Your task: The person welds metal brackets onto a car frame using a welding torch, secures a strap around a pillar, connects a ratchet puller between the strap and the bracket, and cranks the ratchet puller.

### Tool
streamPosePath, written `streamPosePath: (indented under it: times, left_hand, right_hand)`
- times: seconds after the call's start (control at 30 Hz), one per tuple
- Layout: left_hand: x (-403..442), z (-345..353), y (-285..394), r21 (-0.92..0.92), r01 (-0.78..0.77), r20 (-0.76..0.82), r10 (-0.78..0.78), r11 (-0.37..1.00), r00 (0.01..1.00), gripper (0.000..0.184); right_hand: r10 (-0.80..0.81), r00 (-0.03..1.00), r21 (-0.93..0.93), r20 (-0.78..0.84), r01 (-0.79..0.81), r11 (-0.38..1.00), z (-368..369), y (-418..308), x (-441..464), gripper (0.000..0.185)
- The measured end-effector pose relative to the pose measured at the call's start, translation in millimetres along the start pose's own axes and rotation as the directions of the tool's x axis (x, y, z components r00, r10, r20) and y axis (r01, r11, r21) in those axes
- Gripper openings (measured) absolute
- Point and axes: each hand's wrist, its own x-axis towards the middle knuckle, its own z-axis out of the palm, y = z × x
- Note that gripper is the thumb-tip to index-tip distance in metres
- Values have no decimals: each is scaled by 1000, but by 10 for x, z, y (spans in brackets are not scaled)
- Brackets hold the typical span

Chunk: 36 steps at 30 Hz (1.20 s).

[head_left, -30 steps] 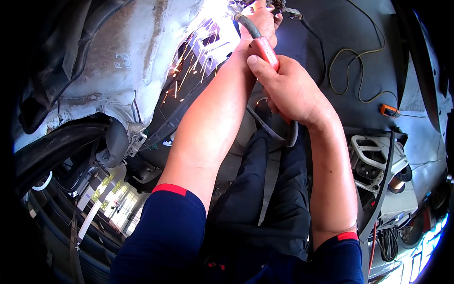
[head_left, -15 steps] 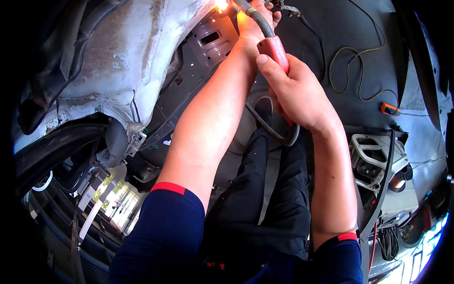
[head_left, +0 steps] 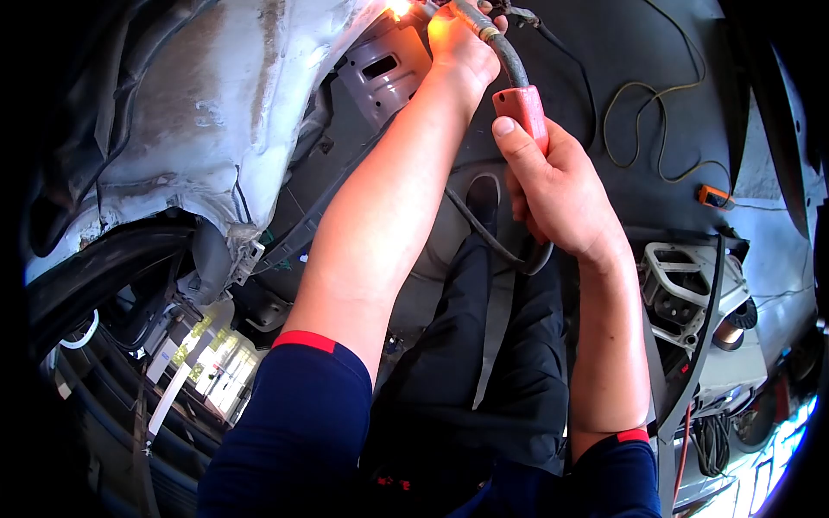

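My right hand [head_left: 557, 186] is wrapped round the red handle of a welding torch [head_left: 525, 110], thumb on its side. The torch's dark neck [head_left: 511, 60] curves up and left, passing over my left hand [head_left: 465, 47] at the top edge. My left hand's fingers are mostly hidden by the torch and the frame edge. Just left of it, an orange glow [head_left: 398, 9] shines at the edge of a worn white vehicle body [head_left: 216, 95]. A grey metal bracket [head_left: 382, 73] with a slot lies below the glow.
A thin yellowish cable [head_left: 661, 112] coils on the dark floor at the right, near an orange device [head_left: 714, 197]. A white-framed machine [head_left: 691, 285] with a wire spool [head_left: 727, 335] stands at the right. A black hose loops below my right hand.
The bright arc and flying sparks have given way to a small orange glow. My right hand and the torch have moved right and slightly down, away from the glow.
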Motion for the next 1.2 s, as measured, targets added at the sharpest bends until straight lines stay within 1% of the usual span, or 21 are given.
streamPosePath:
  times: [0.07,0.13,0.17,0.23,0.37,0.47,0.57,0.63,0.67,0.73,0.77,0.83,0.93,1.1,1.2]
  left_hand:
    - [10,-2,9,28,-17,24,16,999,1000,5]
    - [13,-26,9,-99,20,43,-16,995,999,7]
    - [15,-25,-1,-99,20,44,-15,995,999,7]
    - [-4,-14,-10,11,-15,-30,16,1000,999,8]
    - [31,-42,-6,-39,-10,-8,10,999,1000,8]
    - [93,-66,-12,-27,-20,1,21,999,1000,8]
    - [246,-213,-89,24,3,-20,-2,1000,1000,10]
    - [305,-255,-132,-66,0,-71,-4,998,997,12]
    - [340,-282,-145,-66,1,-70,-5,998,998,12]
    - [414,-343,-171,-67,-115,119,123,991,985,13]
    - [439,-362,-213,-67,-115,119,122,991,985,13]
    - [297,-231,-199,-9,-127,-109,126,992,986,13]
    - [252,-211,-194,27,-153,-115,155,988,981,13]
    - [277,-219,-195,59,-144,-121,150,988,981,14]
    - [216,-159,-161,77,-142,-127,151,987,980,15]
  right_hand:
    - [-26,1000,3,4,26,1000,-6,10,3,49]
    - [-44,999,-3,2,44,999,-8,34,16,50]
    - [-65,998,-10,0,65,998,-10,35,28,50]
    - [-57,998,-13,7,57,998,-23,15,37,50]
    - [-40,999,-24,1,40,999,-29,-21,23,50]
    - [-26,1000,-12,-1,26,1000,-29,-16,30,49]
    - [-15,1000,6,-8,15,1000,-36,-21,27,48]
    - [-19,1000,8,-13,19,1000,-38,-12,28,48]
    - [-21,1000,9,-19,21,1000,-42,-9,32,47]
    - [-14,1000,12,-20,14,1000,-59,-23,26,47]
    - [-8,1000,13,-18,9,1000,-64,-29,23,47]
    - [-10,1000,16,-21,10,1000,-72,-29,19,47]
    - [-13,1000,19,-23,14,1000,-87,-20,26,47]
    - [1,1000,6,-30,-1,1000,-113,6,46,48]
    - [-3,1000,29,-18,4,1000,-119,31,50,48]
